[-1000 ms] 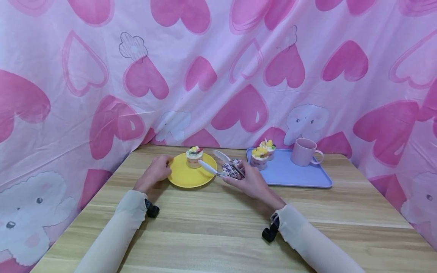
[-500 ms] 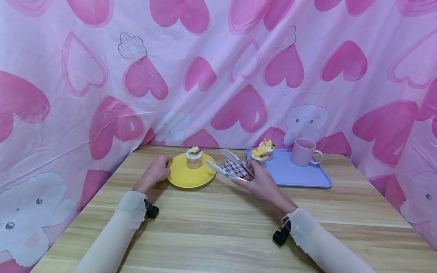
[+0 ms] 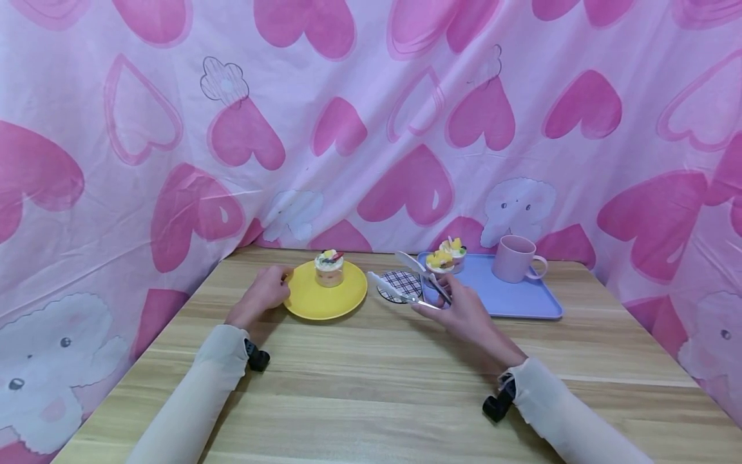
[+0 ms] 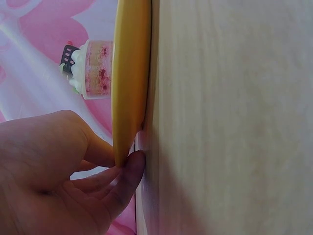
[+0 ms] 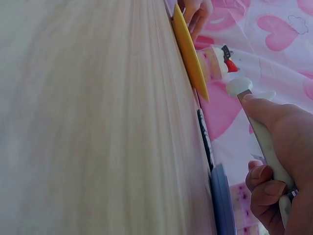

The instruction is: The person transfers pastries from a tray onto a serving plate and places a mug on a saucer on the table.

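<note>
Left hand (image 3: 261,295): fingers pinching plate (image 3: 324,309) rim, likely steadying it. Cake (image 3: 329,273) upright on plate. Right hand (image 3: 466,314): fingers wrapped round tongs (image 5: 264,139), raised right of plate; handle grip presumably leaves spread tips free.

A wood-grain table (image 3: 359,393) is bearing everything here, its pale tan top showing darker brown streaks that are running mostly from side to side. Three things are lying directly on it, forming a loose row toward the far edge. At the left a round yellow plate (image 3: 304,301) is sitting flat, its rim flaring out above the wood. A thin round coaster (image 3: 400,281) in a dark-and-white check is lying in the middle, near the plate. At the right a rectangular blue tray (image 3: 510,299) is resting flat just beside the coaster, its low raised rim running round it.
</note>
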A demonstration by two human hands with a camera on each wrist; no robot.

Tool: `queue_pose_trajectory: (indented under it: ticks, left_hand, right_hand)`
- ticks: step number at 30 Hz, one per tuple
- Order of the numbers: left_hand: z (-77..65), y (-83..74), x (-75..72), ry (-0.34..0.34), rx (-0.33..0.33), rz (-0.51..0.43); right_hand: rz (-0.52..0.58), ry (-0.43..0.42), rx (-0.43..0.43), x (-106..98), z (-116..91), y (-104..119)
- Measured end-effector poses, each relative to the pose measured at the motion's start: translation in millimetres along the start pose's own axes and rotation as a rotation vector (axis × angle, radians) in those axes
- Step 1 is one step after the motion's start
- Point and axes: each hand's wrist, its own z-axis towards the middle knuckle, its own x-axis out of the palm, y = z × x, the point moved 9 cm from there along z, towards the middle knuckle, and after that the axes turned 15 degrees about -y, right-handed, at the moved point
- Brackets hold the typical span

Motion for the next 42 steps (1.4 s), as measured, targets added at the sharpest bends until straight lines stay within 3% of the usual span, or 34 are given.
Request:
queue_pose_trajectory:
  ticks: [10,17,25,42]
  left_hand:
    - [-0.6,1.1,0.1,0.011,-0.028,-0.002]
    - [0.2,0.5,-0.1,-0.004,-0.01,0.002]
    - [0.6,1.5,-0.2,-0.011,0.005,0.009]
    - [1.0,2.3,-0.4,-0.013,0.004,0.007]
  right_hand:
    - [0.057,0.021,0.061,-13.3,-1.3,-14.6]
    - [0.096,-0.002,0.053,-21.9,-1.7,-17.8]
    - [0.039,-0.066,0.016,-35.9,1.6,-23.3]
    - [-0.008,-0.123,0.031,-50.4,9.1,-40.1]
